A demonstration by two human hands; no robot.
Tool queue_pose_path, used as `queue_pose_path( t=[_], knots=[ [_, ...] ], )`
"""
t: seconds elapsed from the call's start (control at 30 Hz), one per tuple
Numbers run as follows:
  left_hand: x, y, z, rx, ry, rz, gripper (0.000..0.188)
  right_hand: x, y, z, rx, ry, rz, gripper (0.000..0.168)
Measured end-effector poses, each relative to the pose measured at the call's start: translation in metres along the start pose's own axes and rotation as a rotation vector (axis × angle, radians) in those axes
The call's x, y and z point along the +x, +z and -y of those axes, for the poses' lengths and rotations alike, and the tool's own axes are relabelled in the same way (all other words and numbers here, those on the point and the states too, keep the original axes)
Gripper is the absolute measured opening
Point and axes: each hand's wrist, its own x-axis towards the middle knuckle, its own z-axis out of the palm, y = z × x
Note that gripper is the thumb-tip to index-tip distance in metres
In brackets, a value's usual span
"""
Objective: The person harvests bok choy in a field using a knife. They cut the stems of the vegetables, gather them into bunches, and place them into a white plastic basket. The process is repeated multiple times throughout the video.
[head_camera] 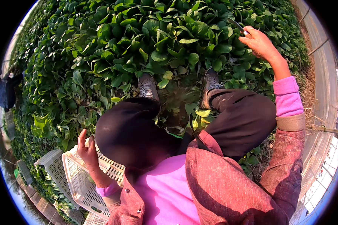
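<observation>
My right hand [256, 42] is closed round the handle of a knife [239, 27], whose dark blade points up and left over the leaves at the upper right. Dense leafy greens [169, 39] with broad, dark green leaves grow across the ground before me. At the lower left, my left hand [88, 154] is raised beside my knee, its fingers apart and holding nothing. Below and around that hand stands a white slatted plastic crate [81, 194]. Some yellow leaves [203, 113] lie on the ground between my shoes.
My two shoes [148, 87] rest at the edge of the growing greens. More plastic crates [52, 166] stand at the lower left, some near leafy greens. A dark figure or object [5, 92] is at the far left. Dry straw and plastic sheeting [324, 84] run along the right.
</observation>
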Motion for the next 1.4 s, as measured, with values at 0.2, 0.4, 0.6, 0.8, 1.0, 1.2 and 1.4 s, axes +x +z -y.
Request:
queue_pose_path(
  t=[0.2,0.4,0.6,0.8,1.0,1.2,1.4],
  knots=[
    [0.135,0.052,-0.171,0.035,0.458,0.433,0.036,-0.008,0.043,-0.092,0.185,0.240,0.050,0.031],
    [0.152,0.224,-0.292,0.050,0.706,1.032,0.030,0.009,0.151,-0.145,0.695,0.445,-0.020,0.027],
    [0.116,0.387,-0.329,0.165,1.109,1.292,0.030,0.062,0.230,-0.171,1.169,0.462,-0.422,0.030],
    [0.228,0.295,-0.239,0.279,0.805,0.864,0.021,0.003,0.274,-0.205,1.186,0.349,-0.549,0.030],
    [0.180,0.212,-0.034,0.257,-0.097,0.574,0.019,-0.126,0.334,-0.282,0.834,0.828,-0.454,0.028],
    [0.009,0.225,0.100,0.173,-0.559,1.080,0.022,-0.143,0.367,-0.278,0.787,1.004,-0.184,0.027],
    [-0.040,0.191,0.107,0.188,-0.706,1.122,0.023,-0.127,0.373,-0.253,0.780,1.063,-0.096,0.026]
  ],
)
